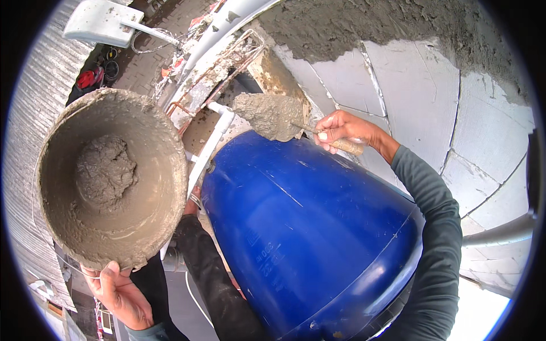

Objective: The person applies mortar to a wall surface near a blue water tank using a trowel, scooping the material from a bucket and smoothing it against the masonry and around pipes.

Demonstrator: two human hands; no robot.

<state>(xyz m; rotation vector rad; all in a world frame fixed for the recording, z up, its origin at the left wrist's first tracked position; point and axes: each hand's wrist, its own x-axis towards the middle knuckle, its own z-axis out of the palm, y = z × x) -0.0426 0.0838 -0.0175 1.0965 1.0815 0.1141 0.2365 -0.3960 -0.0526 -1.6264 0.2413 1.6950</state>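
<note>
Clearly apart, bucket rim, loaded trowel

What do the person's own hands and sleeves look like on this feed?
Both the left hand and right hand are bare. The right sleeve is long, dark grey-green and creased, ending near the wrist. Of the left sleeve, only a similarly dark end shows at the lower edge. No cables or markings are visible on either.
</note>
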